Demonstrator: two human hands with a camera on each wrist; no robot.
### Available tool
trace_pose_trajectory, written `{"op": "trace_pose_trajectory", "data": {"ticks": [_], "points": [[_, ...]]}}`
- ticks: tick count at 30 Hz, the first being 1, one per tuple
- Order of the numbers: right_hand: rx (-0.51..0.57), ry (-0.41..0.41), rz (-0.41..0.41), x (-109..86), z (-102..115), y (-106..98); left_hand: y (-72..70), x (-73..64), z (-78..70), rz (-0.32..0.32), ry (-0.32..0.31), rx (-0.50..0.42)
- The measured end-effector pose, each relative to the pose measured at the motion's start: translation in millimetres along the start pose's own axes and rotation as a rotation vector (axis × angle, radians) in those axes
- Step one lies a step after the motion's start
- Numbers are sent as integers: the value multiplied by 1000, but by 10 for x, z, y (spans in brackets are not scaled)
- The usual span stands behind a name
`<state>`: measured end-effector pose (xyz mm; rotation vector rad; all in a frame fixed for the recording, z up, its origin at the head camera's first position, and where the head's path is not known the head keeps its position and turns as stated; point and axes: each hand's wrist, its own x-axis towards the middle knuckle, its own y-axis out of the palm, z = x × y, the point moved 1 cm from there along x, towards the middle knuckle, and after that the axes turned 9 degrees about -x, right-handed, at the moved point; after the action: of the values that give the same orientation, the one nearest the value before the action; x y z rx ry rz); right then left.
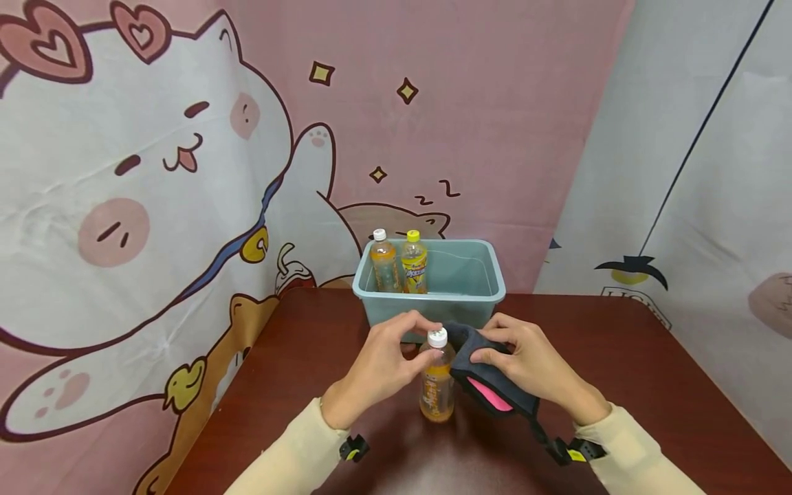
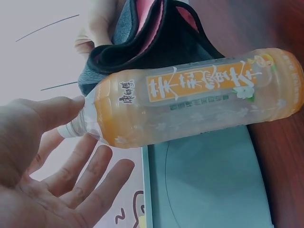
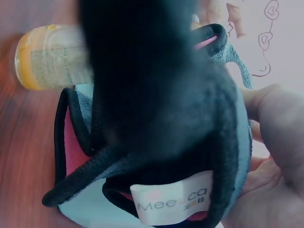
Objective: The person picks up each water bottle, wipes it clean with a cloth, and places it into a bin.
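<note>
My left hand (image 1: 392, 352) pinches a plastic drink bottle (image 1: 436, 392) at its neck and white cap, with thumb and index finger. The bottle stands upright on the table. It has an orange label with white characters, facing the left wrist camera. My right hand (image 1: 537, 357) grips a folded dark grey cloth (image 1: 495, 375) with a pink inner side and black edging, thumb on top. The cloth lies against the bottle's right side in the head view. A white tag (image 3: 173, 197) shows on the cloth in the right wrist view.
Behind the hands stands a light blue-green plastic bin (image 1: 433, 306) on the dark red-brown table (image 1: 619, 385). Inside its left part are a white-capped bottle (image 1: 386, 268) and a yellow-capped bottle (image 1: 414, 267). A cartoon-printed curtain (image 1: 482, 124) hangs behind the table.
</note>
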<state>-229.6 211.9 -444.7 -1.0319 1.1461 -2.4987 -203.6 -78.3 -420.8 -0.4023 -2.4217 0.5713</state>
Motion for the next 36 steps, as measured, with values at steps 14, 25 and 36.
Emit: {"op": "trace_pose_trajectory", "data": {"ticks": [14, 25, 36], "points": [[-31, 50, -31, -96, -121, -57, -49, 81, -61, -35, 41, -24], [-43, 71, -31, -177, -197, -79, -307, 273, -237, -155, 107, 1], [-46, 84, -22, -170, -240, -108, -727, 694, -491, -327, 192, 25]]}}
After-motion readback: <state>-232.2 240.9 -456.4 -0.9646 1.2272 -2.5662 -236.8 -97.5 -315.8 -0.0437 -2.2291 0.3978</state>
